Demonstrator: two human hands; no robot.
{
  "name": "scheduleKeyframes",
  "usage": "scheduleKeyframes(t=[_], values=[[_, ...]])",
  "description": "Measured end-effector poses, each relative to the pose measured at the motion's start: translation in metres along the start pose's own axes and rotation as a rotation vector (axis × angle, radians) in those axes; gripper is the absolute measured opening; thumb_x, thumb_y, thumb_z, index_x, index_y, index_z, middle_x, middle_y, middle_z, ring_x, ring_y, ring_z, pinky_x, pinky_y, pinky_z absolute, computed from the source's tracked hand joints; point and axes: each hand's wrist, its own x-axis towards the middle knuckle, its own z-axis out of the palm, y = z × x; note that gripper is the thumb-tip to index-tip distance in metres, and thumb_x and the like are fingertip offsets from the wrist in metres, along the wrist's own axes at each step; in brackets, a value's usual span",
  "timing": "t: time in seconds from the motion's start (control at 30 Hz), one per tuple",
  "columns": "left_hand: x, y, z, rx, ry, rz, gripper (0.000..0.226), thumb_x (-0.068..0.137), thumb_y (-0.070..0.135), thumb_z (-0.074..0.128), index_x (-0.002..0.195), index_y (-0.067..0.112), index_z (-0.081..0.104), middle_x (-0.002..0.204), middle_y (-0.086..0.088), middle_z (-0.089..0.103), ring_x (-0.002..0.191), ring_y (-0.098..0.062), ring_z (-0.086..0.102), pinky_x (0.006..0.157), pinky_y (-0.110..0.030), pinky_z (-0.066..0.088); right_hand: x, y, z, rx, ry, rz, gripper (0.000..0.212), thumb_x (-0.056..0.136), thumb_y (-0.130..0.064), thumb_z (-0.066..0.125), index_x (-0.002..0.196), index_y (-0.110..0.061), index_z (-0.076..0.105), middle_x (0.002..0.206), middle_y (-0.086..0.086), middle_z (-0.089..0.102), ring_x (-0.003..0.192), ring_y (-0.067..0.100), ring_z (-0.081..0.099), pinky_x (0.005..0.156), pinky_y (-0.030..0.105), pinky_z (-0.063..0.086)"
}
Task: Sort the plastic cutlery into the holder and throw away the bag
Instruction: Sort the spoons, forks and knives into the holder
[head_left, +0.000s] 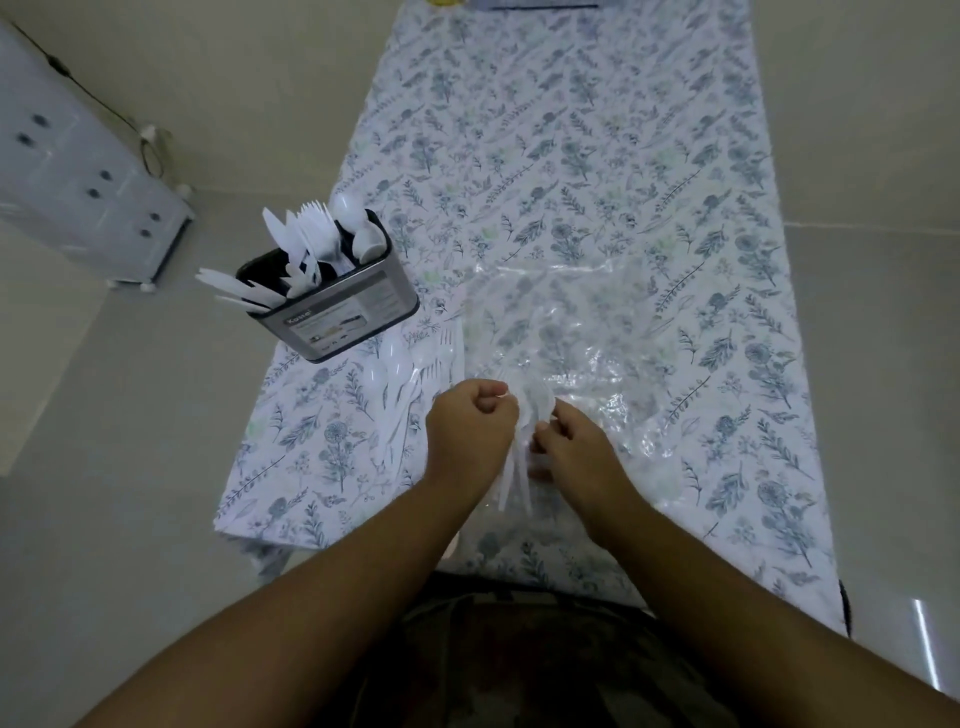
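Observation:
A metal cutlery holder (353, 306) stands at the table's left edge, with white plastic knives, forks and spoons sticking out of its compartments. A clear plastic bag (582, 332) lies flat in the middle of the table. Loose white spoons and forks (410, 374) lie between the holder and the bag. My left hand (472, 431) is closed around a bunch of white spoons (519, 467), handles pointing toward me. My right hand (576, 447) pinches the same bunch from the right, over the bag's near edge.
The table (571, 156) wears a white cloth with a blue floral print. A white cabinet (83, 171) with dark knobs stands on the floor at the far left. A yellow item shows at the table's far end.

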Motion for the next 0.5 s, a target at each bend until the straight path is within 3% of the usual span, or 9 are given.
scheduleKeyframes(t=[0.07,0.3,0.33,0.43,0.5], values=[[0.000,0.000,0.000,-0.060,-0.059,0.001,0.016,0.085,0.020,0.073,0.100,0.018,0.075,0.081,0.006,0.074,0.076,-0.007,0.072,0.076,-0.032,0.063,0.000,0.000,0.011,-0.034,-0.019,-0.015,0.029,0.107,-0.019,0.043,0.123,-0.025,0.067,0.108,0.008,0.074,0.098,0.025,0.071,0.086,0.043,0.063],[0.008,-0.011,-0.008,-0.280,-0.295,-0.135,0.011,0.091,0.014,0.067,0.099,0.015,0.074,0.089,-0.002,0.077,0.083,-0.017,0.075,0.081,-0.041,0.063,0.004,0.006,0.014,0.181,-0.038,0.097,0.041,0.105,-0.011,0.052,0.143,-0.024,0.057,0.107,0.017,0.077,0.098,0.034,0.075,0.083,0.042,0.063],[0.009,-0.014,-0.009,-0.250,-0.293,-0.123,0.010,0.090,0.012,0.066,0.097,0.015,0.073,0.086,-0.003,0.076,0.080,-0.017,0.075,0.080,-0.037,0.063,0.003,0.007,0.012,0.181,0.000,0.113,0.044,0.102,-0.008,0.057,0.144,-0.023,0.056,0.102,0.016,0.078,0.093,0.030,0.076,0.079,0.038,0.063],[0.010,-0.024,-0.012,0.168,-0.214,0.118,0.006,0.086,0.014,0.069,0.088,0.018,0.066,0.075,0.005,0.067,0.069,-0.004,0.065,0.063,-0.011,0.052,0.004,0.011,0.005,0.203,0.125,0.162,0.040,0.097,-0.006,0.063,0.136,-0.012,0.062,0.084,0.009,0.077,0.068,0.017,0.070,0.061,0.028,0.056],[0.008,-0.029,-0.009,0.336,-0.288,0.223,0.016,0.083,0.022,0.075,0.089,0.018,0.060,0.075,0.006,0.063,0.068,-0.005,0.061,0.061,-0.016,0.051,0.008,0.013,0.001,0.200,0.202,0.181,0.029,0.095,-0.007,0.065,0.124,-0.008,0.069,0.080,0.008,0.076,0.069,0.017,0.068,0.061,0.029,0.056]])
